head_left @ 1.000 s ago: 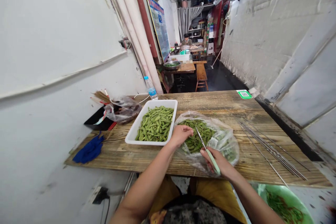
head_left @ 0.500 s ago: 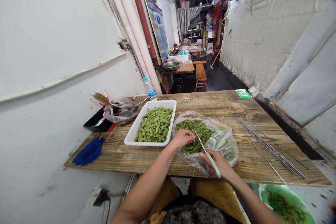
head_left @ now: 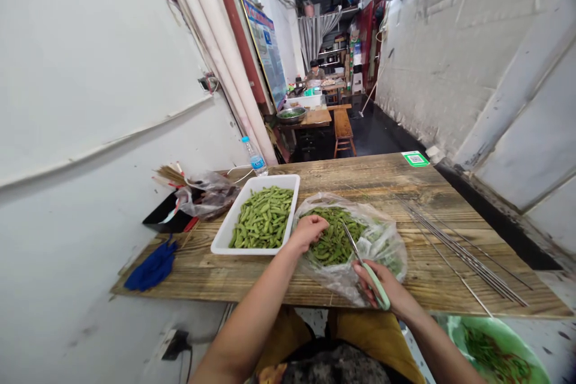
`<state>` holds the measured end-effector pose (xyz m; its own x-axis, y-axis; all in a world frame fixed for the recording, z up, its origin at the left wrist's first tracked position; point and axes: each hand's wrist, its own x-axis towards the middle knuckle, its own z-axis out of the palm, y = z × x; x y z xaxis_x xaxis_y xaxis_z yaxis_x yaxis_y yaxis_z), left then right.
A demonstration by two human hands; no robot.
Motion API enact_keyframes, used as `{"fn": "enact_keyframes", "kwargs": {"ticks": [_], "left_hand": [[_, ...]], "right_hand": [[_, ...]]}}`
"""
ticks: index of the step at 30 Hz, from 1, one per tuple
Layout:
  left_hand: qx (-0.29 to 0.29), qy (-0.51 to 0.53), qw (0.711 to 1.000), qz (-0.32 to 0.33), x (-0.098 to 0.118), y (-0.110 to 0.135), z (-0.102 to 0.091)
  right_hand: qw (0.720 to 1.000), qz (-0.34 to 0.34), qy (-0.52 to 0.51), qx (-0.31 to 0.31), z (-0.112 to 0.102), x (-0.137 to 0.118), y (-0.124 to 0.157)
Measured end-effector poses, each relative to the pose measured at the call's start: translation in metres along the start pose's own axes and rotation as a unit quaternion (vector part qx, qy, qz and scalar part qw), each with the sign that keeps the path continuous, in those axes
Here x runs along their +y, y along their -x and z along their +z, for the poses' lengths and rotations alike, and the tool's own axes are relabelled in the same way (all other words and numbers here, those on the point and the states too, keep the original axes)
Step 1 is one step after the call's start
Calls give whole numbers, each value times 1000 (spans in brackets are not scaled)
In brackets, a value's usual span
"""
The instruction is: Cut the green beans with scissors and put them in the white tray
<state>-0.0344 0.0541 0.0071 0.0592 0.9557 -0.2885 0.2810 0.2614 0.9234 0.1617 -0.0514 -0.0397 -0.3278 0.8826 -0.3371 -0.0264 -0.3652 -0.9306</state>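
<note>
My left hand [head_left: 308,231] reaches into a clear plastic bag [head_left: 380,240] full of green edamame pods [head_left: 335,241], its fingers curled down among the pods. My right hand [head_left: 382,288] grips the pale green handle of a pair of scissors [head_left: 365,267], whose blades point up and away over the bag. To the left of the bag stands a white rectangular tray [head_left: 227,237] heaped with more green pods [head_left: 263,223]. All of this lies on a worn wooden table [head_left: 432,270].
Several long metal skewers [head_left: 463,255] lie on the table's right side. At the left are a blue cloth [head_left: 152,267], a black tray with a plastic bag [head_left: 204,195] and a water bottle [head_left: 254,157]. A green basin [head_left: 495,351] sits low right. Far off a person [head_left: 315,71] sits at another table.
My left hand stayed in the bag, shifting slightly among the pods. My right hand with the scissors drew a little nearer to me and rightward. The camera tilted slightly.
</note>
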Motion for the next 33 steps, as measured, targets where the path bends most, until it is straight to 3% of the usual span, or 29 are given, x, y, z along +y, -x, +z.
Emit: {"fn": "enact_keyframes", "kwargs": {"ticks": [2, 4, 7, 11, 18, 22, 26, 33], "left_hand": [[30, -166, 984, 52, 1, -5, 5], [36, -285, 956, 62, 1, -11, 9], [-1, -315, 948, 51, 2, -20, 12], [-22, -263, 962, 63, 1, -20, 11], [-23, -16, 999, 45, -3, 0, 0], [-2, 118, 993, 3, -4, 7, -7], [13, 221, 975, 5, -3, 13, -6], [-23, 259, 966, -2, 1, 26, -2]], "right_hand": [[1000, -6, 1, 1, 0, -1, 0], [1000, -4, 6, 3, 0, -2, 1], [1000, 1, 18, 7, 1, -5, 2], [1000, -2, 20, 6, 2, -8, 4], [999, -2, 40, -8, 11, -7, -4], [999, 15, 33, -2, 21, -9, -8], [1000, 18, 16, 4, 30, -15, -8], [1000, -10, 22, -7, 41, -23, -8]]}}
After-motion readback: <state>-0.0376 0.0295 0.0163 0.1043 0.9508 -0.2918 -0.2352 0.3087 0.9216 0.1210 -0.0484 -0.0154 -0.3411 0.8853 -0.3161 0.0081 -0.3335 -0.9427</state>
